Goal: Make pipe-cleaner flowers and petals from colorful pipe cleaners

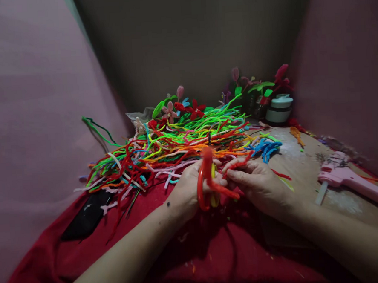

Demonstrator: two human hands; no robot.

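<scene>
My left hand (188, 186) is closed around a bent red pipe cleaner (202, 187), which curves in a loop over the fingers with one end pointing right. A yellow piece (214, 199) shows against the same fingers; I cannot tell what it belongs to. My right hand (258, 182) pinches a thin red pipe cleaner (238, 165) between thumb and fingers, close beside the left fingertips. Part of the held work is blurred. Just beyond both hands lies a large pile of many-coloured pipe cleaners (176, 138).
Pipe-cleaner flowers (196, 110) stand behind the pile. At back right is a lidded pale jar (279, 109). A pink glue gun (348, 176) rests on the brown board (302, 160). A black phone-like slab (86, 216) lies left on the red cloth (196, 260).
</scene>
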